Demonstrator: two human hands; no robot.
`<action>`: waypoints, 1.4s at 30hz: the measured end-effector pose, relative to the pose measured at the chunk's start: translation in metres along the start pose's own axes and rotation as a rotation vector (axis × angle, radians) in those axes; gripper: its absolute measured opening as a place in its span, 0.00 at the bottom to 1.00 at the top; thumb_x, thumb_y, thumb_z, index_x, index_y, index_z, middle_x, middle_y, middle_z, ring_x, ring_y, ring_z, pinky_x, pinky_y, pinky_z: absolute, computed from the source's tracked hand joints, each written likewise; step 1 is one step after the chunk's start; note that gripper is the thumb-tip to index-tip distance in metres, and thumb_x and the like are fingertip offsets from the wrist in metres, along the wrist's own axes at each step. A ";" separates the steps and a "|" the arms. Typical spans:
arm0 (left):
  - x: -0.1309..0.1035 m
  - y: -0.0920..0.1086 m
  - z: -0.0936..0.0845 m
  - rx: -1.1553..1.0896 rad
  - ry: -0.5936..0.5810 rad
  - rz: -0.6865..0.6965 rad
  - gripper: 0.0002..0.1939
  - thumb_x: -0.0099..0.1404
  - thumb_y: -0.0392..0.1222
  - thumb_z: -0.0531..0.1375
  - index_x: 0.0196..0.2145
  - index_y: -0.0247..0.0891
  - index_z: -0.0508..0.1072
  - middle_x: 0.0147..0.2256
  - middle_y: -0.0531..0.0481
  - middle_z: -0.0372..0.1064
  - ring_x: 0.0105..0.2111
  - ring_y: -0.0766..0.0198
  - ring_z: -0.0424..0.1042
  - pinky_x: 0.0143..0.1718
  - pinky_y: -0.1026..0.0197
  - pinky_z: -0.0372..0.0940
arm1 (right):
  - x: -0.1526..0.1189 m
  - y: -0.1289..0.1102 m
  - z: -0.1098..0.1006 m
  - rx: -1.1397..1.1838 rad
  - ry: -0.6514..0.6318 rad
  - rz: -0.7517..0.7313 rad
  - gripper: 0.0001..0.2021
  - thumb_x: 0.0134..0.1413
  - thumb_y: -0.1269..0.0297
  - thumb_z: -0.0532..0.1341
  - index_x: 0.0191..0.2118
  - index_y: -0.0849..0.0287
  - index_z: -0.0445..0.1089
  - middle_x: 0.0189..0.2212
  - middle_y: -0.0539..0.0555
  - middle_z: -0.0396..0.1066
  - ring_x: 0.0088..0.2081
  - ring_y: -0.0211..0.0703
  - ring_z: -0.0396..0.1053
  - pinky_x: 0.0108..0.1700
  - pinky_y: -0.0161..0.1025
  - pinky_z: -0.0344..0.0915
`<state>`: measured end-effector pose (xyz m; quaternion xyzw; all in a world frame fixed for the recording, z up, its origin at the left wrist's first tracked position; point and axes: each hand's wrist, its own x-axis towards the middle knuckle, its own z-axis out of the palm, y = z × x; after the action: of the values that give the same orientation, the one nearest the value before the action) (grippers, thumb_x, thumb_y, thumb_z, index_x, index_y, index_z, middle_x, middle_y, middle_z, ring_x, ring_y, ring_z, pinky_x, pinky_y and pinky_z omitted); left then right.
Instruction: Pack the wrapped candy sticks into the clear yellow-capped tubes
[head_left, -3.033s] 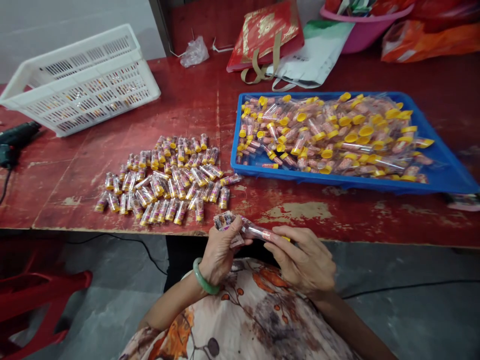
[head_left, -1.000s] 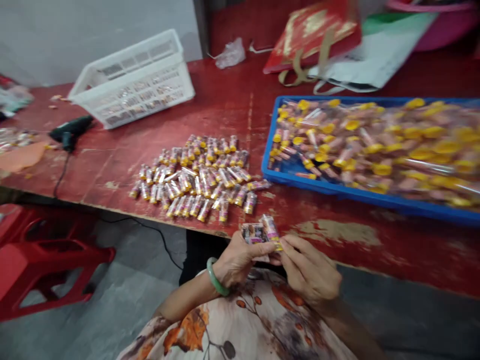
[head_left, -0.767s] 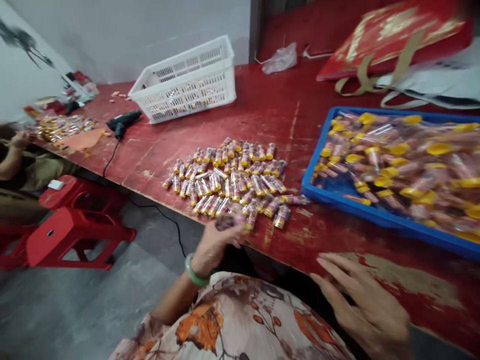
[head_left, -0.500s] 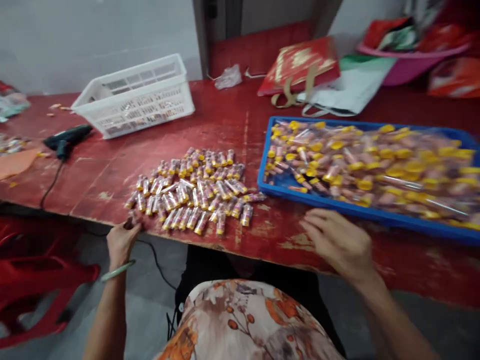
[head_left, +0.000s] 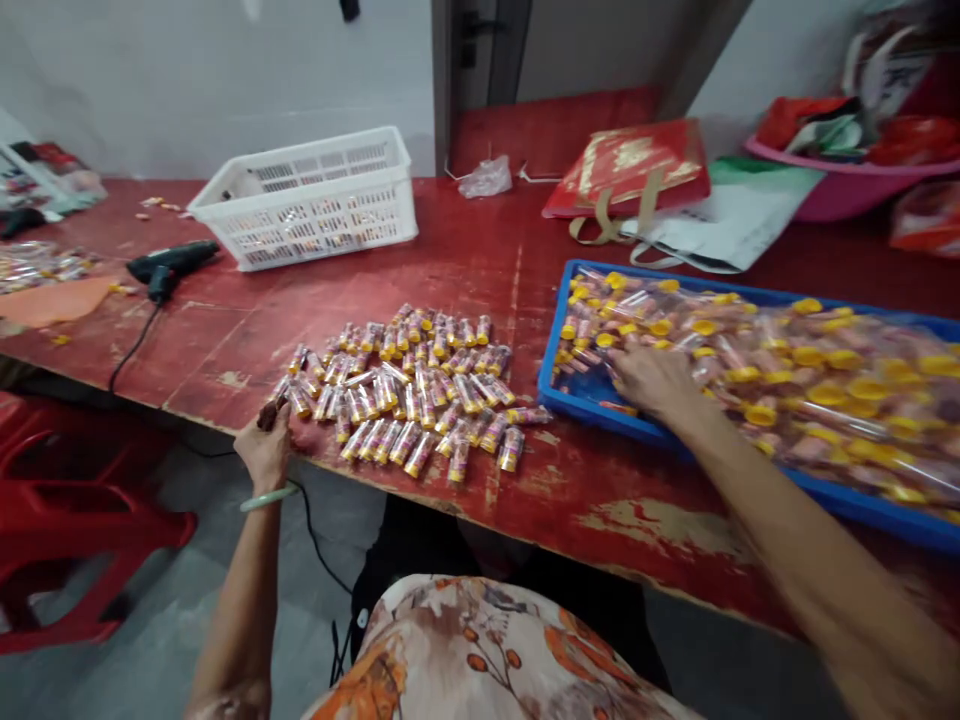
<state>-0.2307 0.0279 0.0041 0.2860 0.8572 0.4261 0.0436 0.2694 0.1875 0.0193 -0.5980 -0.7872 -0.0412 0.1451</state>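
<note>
At the front edge of the table, my left hand, with a pale green bangle at the wrist, is closed with its fingers pinched around something small and dark that I cannot make out. Right beside it spreads a pile of small clear-wrapped tubes with yellow ends. My right hand reaches over the near rim of a blue tray, its fingertips down among the contents. Those are many pinkish tubes with yellow caps, some clear. Blur and the tubes hide what the right fingers touch.
A white plastic basket stands at the back left, near a black heat gun with a trailing cord. Red and white bags and a pink basin lie behind the tray. Red stools stand at lower left.
My right hand has moved from the table in front of the blue tray into it. The left hand stays by the pile's left end. The camera view has shifted slightly.
</note>
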 end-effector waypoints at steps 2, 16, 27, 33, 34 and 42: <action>-0.027 0.007 -0.009 -0.207 0.057 -0.096 0.14 0.64 0.47 0.52 0.31 0.33 0.69 0.23 0.53 0.64 0.24 0.67 0.66 0.28 0.64 0.64 | -0.007 -0.003 -0.007 0.015 0.112 0.047 0.07 0.51 0.69 0.58 0.31 0.67 0.71 0.33 0.65 0.70 0.32 0.44 0.65 0.32 0.40 0.53; -0.188 0.076 0.019 -1.098 -1.058 -0.580 0.17 0.51 0.37 0.71 0.38 0.30 0.74 0.32 0.43 0.76 0.30 0.58 0.77 0.32 0.60 0.74 | -0.230 -0.121 -0.027 1.384 -0.873 0.090 0.13 0.41 0.60 0.66 0.37 0.57 0.76 0.29 0.52 0.69 0.29 0.40 0.67 0.31 0.35 0.63; -0.228 0.096 0.035 -0.964 -1.063 -0.629 0.18 0.45 0.40 0.73 0.33 0.33 0.74 0.28 0.49 0.74 0.26 0.62 0.75 0.30 0.60 0.72 | -0.197 -0.126 -0.019 1.836 -0.342 0.438 0.13 0.44 0.56 0.66 0.33 0.57 0.67 0.25 0.46 0.59 0.22 0.32 0.55 0.21 0.31 0.56; -0.242 0.106 0.041 -0.943 -1.108 -0.565 0.16 0.50 0.41 0.71 0.37 0.34 0.76 0.33 0.48 0.76 0.29 0.64 0.74 0.30 0.62 0.71 | -0.153 -0.145 -0.013 1.518 -0.173 0.507 0.13 0.36 0.61 0.70 0.26 0.59 0.67 0.24 0.46 0.63 0.24 0.32 0.56 0.26 0.32 0.56; -0.242 0.107 0.042 -0.945 -1.106 -0.568 0.16 0.51 0.42 0.71 0.36 0.34 0.77 0.33 0.47 0.76 0.29 0.64 0.74 0.30 0.62 0.71 | -0.151 -0.146 -0.012 1.522 -0.177 0.520 0.12 0.36 0.61 0.70 0.25 0.59 0.66 0.23 0.46 0.63 0.24 0.33 0.56 0.26 0.33 0.57; -0.235 0.105 0.048 -0.954 -0.983 -0.623 0.20 0.44 0.40 0.74 0.36 0.31 0.78 0.34 0.45 0.77 0.31 0.62 0.75 0.36 0.60 0.70 | -0.160 -0.126 -0.012 1.434 -0.251 0.326 0.15 0.54 0.56 0.61 0.45 0.58 0.68 0.30 0.49 0.67 0.26 0.34 0.61 0.26 0.33 0.60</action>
<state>0.0284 -0.0123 0.0131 0.1376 0.5027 0.5422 0.6591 0.1906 0.0002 0.0001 -0.4660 -0.5330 0.5730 0.4128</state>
